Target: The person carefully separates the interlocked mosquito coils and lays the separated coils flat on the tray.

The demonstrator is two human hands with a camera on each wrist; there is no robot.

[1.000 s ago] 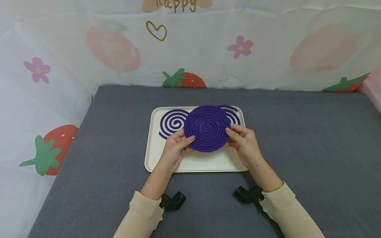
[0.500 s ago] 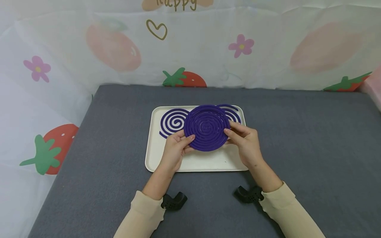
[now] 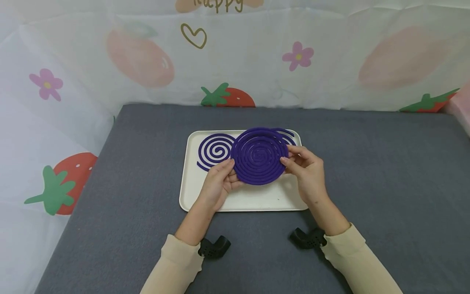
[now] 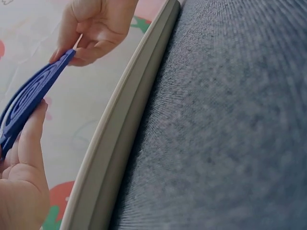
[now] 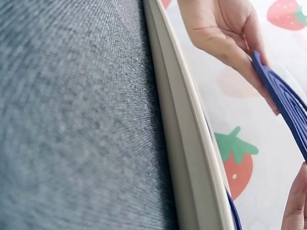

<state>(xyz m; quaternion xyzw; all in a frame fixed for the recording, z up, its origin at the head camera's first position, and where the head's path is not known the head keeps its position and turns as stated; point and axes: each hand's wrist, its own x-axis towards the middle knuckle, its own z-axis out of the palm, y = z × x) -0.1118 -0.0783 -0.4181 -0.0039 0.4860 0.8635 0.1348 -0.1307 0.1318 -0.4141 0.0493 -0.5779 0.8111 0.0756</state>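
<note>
A purple mosquito coil (image 3: 259,156), its rings closely nested into a full disc, is held tilted above a white tray (image 3: 242,200). My left hand (image 3: 220,181) pinches its left edge, with the fingers reaching under it. At the right edge, my right hand (image 3: 306,169) grips it between thumb and fingers. In the left wrist view the coil (image 4: 31,98) appears nearly edge-on between both hands. The right wrist view shows its rim (image 5: 276,88) too. A single loose spiral coil (image 3: 216,150) lies on the tray's left; another coil (image 3: 288,136) at the right is partly hidden.
The tray rests on a grey cloth-covered table (image 3: 147,171). A white backdrop (image 3: 257,45) printed with strawberries and flowers stands behind and to the left. A pink item (image 3: 460,106) shows at the far right. Black wrist cameras (image 3: 216,248) sit at both cuffs.
The held coil has shifted slightly right and away from me. My left thumb has slid from its face to its edge, and my right hand has moved a little right.
</note>
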